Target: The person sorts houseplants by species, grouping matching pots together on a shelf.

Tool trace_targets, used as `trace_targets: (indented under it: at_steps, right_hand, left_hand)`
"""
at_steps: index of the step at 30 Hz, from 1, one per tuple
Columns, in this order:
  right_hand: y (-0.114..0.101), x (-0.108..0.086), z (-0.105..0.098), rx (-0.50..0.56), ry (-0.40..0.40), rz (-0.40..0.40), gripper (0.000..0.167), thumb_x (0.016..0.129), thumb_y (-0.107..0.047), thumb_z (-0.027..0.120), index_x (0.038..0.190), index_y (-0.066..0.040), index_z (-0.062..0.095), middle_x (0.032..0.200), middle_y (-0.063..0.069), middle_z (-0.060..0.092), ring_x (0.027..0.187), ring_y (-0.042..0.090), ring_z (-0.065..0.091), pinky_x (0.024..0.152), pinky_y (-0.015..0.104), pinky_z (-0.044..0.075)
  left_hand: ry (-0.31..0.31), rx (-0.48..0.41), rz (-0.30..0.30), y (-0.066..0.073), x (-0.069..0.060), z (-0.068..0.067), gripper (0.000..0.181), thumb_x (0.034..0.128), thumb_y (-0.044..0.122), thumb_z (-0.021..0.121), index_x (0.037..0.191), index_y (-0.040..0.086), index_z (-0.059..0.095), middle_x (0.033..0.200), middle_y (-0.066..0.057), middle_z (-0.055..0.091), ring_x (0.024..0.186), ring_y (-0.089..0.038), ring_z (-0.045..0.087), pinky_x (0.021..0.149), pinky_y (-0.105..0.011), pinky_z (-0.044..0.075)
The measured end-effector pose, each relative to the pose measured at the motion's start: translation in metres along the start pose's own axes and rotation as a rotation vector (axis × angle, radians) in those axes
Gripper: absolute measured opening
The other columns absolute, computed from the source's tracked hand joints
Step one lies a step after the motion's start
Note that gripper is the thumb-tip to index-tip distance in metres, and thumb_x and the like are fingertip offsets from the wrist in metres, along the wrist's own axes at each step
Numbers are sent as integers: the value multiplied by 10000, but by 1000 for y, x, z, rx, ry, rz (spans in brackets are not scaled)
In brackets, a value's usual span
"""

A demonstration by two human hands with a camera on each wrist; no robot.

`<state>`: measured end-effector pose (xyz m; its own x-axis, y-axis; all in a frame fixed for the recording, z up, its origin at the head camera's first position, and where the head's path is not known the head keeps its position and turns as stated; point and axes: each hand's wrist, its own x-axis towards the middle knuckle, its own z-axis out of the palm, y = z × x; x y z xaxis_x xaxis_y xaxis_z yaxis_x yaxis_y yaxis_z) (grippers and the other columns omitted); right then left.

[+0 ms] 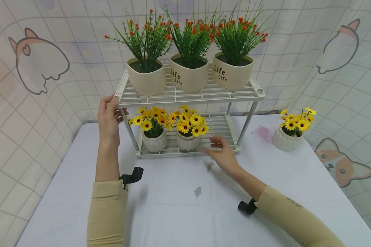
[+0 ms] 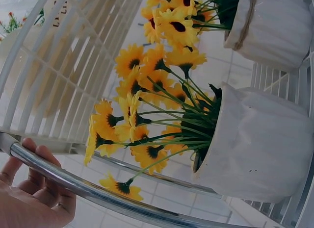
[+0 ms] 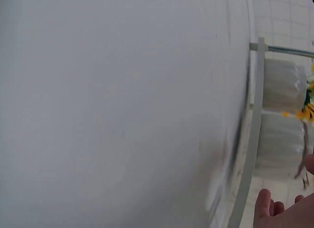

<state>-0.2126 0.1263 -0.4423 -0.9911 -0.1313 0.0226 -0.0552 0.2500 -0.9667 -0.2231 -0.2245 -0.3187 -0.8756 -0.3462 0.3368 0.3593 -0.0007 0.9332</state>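
Note:
A white two-tier wire rack [image 1: 188, 102] with metal posts stands on the table. My left hand [image 1: 109, 120] grips its upper left front corner, fingers around the metal post [image 2: 98, 189]. On the lower shelf, two white pots, a left pot [image 1: 155, 142] and a right pot [image 1: 188, 142], hold yellow daisies. Twine circles the right pot's rim. My right hand [image 1: 224, 154] is just right of that pot, apart from it, with thumb and fingers spread and nothing between them. In the right wrist view, the right hand [image 3: 289, 213] shows only partly, at the lower right corner.
On the top shelf stand a left cream planter [image 1: 146, 79], a middle planter [image 1: 190, 75] and a right planter [image 1: 233, 72], with red-flowered plants. A third daisy pot [image 1: 287, 139] sits on the white-covered table [image 1: 173, 206] right of the rack. Tile-patterned curtain [image 1: 80, 61] surrounds the table.

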Motion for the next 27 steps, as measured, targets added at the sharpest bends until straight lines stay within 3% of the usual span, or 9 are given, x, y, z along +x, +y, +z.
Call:
trace_targets:
  at_steps: [6,11,14,17,23,27]
  right_hand:
    - [5,-9,-42,22,93,35,484,974,-100,700,1370,75,483,1380,254,508,1227,305,526,847,181,479]
    - [12,-17,-75,84,244,87,366,989,-71,666,1281,83,507,1151,115,597,1002,126,575,794,175,492]
    - [16,-20,-95,124,347,146,268,1001,-90,658,1208,25,533,1050,4,581,917,55,582,762,177,510]
    - [20,-21,-114,185,482,195,227,999,-112,669,1167,-67,524,1056,-26,531,904,49,558,726,163,506]
    - [32,-15,-149,292,797,297,530,951,-213,740,1296,-215,338,1219,-78,329,1068,40,383,843,166,423]
    - [43,-8,-168,277,876,338,745,920,-247,776,1427,-227,230,1397,-66,228,1258,63,274,980,173,346]
  left_hand:
    - [-1,-10,5,0,-1,0,293,1074,354,484,1276,162,578,947,-46,583,832,-196,556,805,-317,419]
    - [-4,-15,0,-2,-2,0,276,1074,345,485,1261,167,581,933,-44,584,821,-195,558,786,-311,416]
    - [-8,-19,5,-3,-2,-1,267,1075,337,488,1255,164,581,920,-47,582,811,-198,557,771,-314,412]
    - [-13,-22,12,-3,-2,-2,257,1075,333,489,1247,165,580,908,-48,578,806,-199,558,767,-318,407]
    - [-4,-18,16,-2,-2,-2,263,1066,338,495,1238,162,588,911,-42,585,807,-192,559,780,-317,424]
    - [1,-14,11,-1,-1,-1,277,1063,344,495,1248,162,590,923,-40,587,818,-198,558,798,-321,426]
